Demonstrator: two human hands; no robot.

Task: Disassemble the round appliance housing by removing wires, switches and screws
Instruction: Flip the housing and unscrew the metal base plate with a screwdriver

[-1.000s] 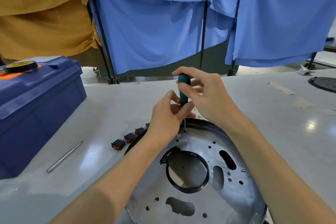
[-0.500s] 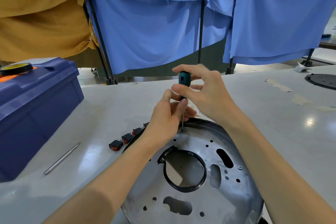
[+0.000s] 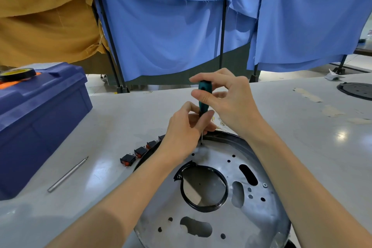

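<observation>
Head view: the round housing (image 3: pixel 241 217) lies on the desk (image 3: pixel 302 137) beneath both hands. The right hand (image 3: pixel 231 104) pinches the upright screwdriver (image 3: pixel 203 96) by its handle. The left hand (image 3: pixel 185 133) pinches its lower end, with the tip on a screw (image 3: pixel 201 144) near the rim.

On the table (image 3: pixel 312 147) the housing (image 3: pixel 211 225) lies near centre, with switches (image 3: pixel 138 154) in a row just left of its rim. A rod (image 3: pixel 67 175) lies further left, near a toolbox (image 3: pixel 40 119) with a tape roll (image 3: pixel 18 73) on top.
</observation>
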